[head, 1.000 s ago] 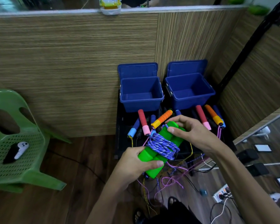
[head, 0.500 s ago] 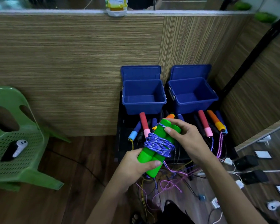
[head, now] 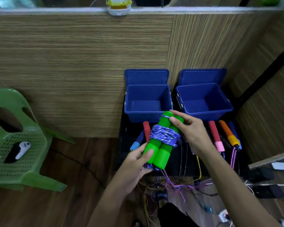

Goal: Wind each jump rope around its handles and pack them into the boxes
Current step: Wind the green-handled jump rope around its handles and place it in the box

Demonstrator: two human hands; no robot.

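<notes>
A jump rope with two bright green handles (head: 161,149) has its purple-and-white cord (head: 164,135) wound around the handles' middle. My left hand (head: 136,163) grips the lower ends of the handles. My right hand (head: 188,130) holds their upper ends, thumb pressed on top. The bundle hovers just in front of the left blue box (head: 147,102), whose lid stands open. A second open blue box (head: 203,100) stands to its right. Both boxes look empty.
Loose jump ropes with red, pink, orange and blue handles (head: 215,135) lie on the black stand (head: 175,159), their cords tangled on the floor (head: 179,185). A green plastic chair (head: 15,145) holding a white controller stands left. Wooden panels rise behind the boxes.
Both hands have carried the wound green bundle a little up and forward, closer to the left box. The orange handle behind it is now hidden.
</notes>
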